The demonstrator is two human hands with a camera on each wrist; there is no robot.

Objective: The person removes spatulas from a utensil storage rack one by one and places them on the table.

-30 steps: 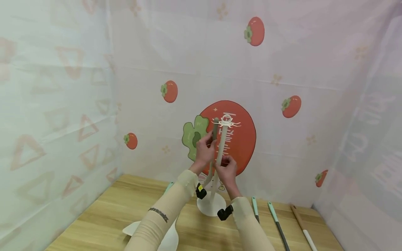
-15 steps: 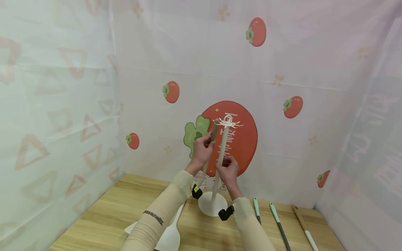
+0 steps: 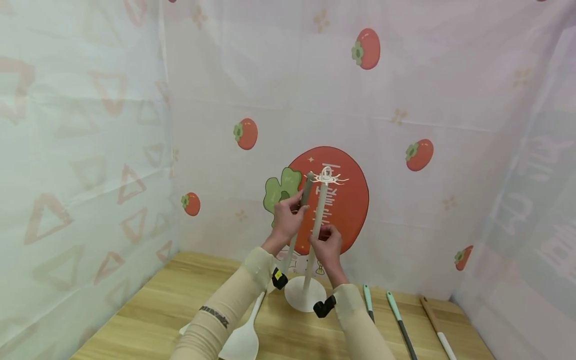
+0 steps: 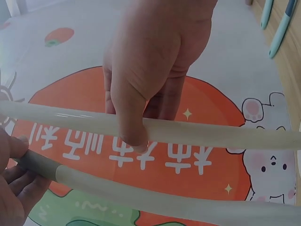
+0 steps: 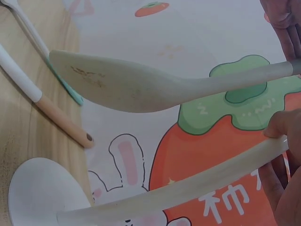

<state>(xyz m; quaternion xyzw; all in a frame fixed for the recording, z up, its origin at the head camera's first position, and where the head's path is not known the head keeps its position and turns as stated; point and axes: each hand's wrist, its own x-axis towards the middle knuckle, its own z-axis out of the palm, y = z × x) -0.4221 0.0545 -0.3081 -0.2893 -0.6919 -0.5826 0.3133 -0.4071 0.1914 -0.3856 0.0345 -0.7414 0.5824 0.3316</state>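
My left hand (image 3: pixel 286 219) holds a pale cooking spoon (image 5: pixel 127 84) by its grey handle end (image 4: pixel 40 165), its bowl hanging downward. The handle's tip is beside the hooks (image 3: pixel 327 177) on the left of the white utensil stand (image 3: pixel 320 207); I cannot tell whether it hangs on one. With thumb and fingers, my right hand (image 3: pixel 328 247) grips the stand's pole (image 4: pixel 202 134) at about mid-height. The stand is upright on its round base (image 3: pixel 299 296). In the right wrist view, the spoon bowl shows brownish marks and stays apart from the pole.
A white spatula (image 3: pixel 243 340) lies on the wooden table (image 3: pixel 153 305), partly behind the left sleeve. To the right lie two utensils with mint handles (image 3: pixel 393 304) and one with a brown handle (image 3: pixel 430 312). A printed cloth (image 3: pixel 211 165) hangs close behind the stand.
My left hand and forearm have shifted slightly left, tilting the spoon so its lower end swings left, away from the pole. The handle tip stays by the hooks. My right hand keeps its grip.
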